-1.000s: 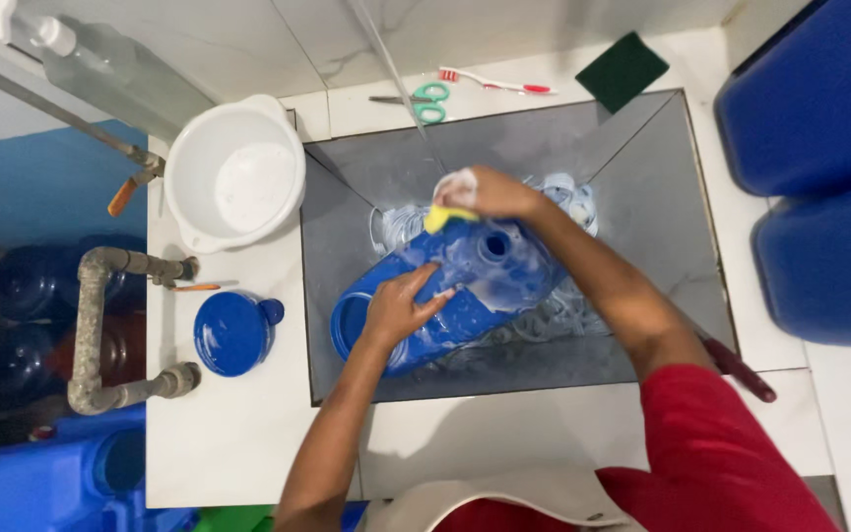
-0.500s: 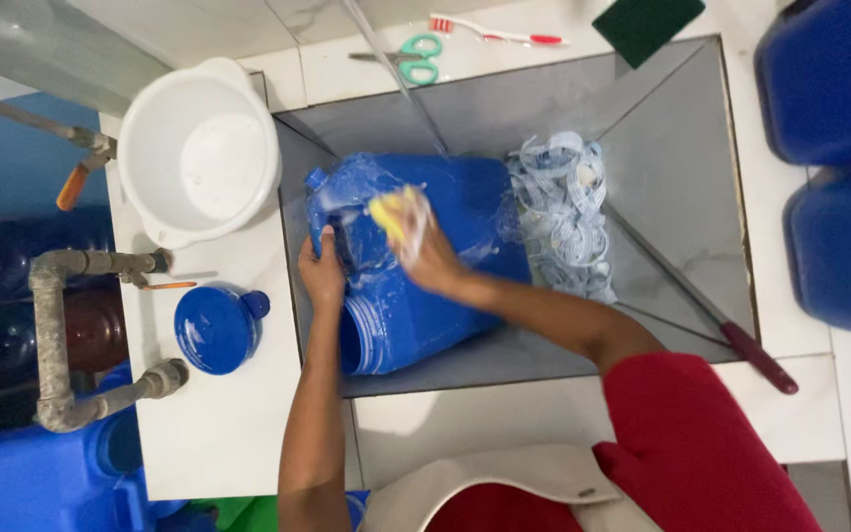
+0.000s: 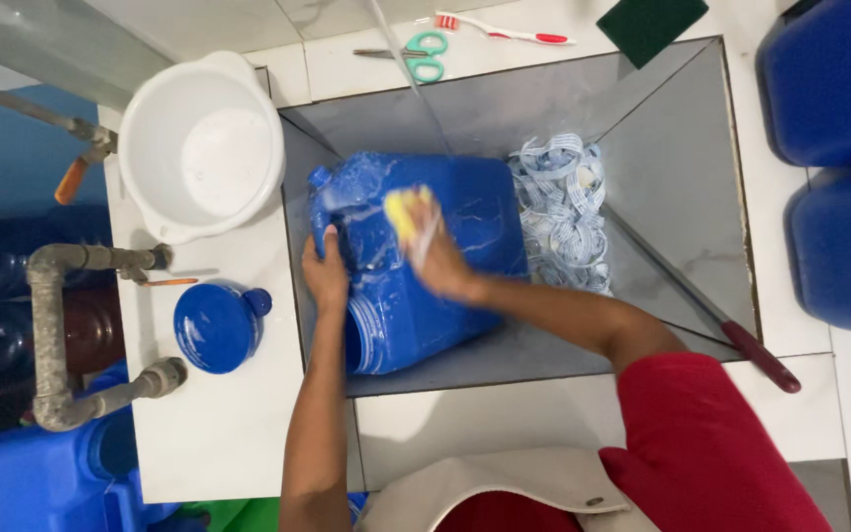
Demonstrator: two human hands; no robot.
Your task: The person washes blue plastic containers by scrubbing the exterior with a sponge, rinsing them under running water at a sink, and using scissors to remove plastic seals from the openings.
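A grey sink (image 3: 682,187) with sloping walls fills the middle of the view, and everything else is placed from it. Lying on its side in the sink's left half is a large blue plastic jug (image 3: 465,286), its wet surface streaked with soapy foam and its round open mouth facing the sink's near-left corner. On the counter to the right of the sink stand two big blue containers (image 3: 839,167); at the sink's far-left corner sits a white bucket (image 3: 199,148), and on the counter left of the sink lies a blue lid (image 3: 214,325). In the sink's right half, just beside the jug's base, lies a heap of pale blue-and-white bands (image 3: 563,212). The left hand (image 3: 325,274) grips the jug's left edge near the sink's left wall, fingers curled onto it. The right hand (image 3: 435,258) is closed around a yellow sponge (image 3: 404,212) and presses it on the jug's upper face, blurred with motion. Beyond the sink's far rim lie a green scouring pad (image 3: 650,25), green-handled scissors (image 3: 416,54) and a toothbrush (image 3: 504,30). Compared with half a second ago, the sponge hand sits further toward the jug's middle, and the left hand is lower on its edge.
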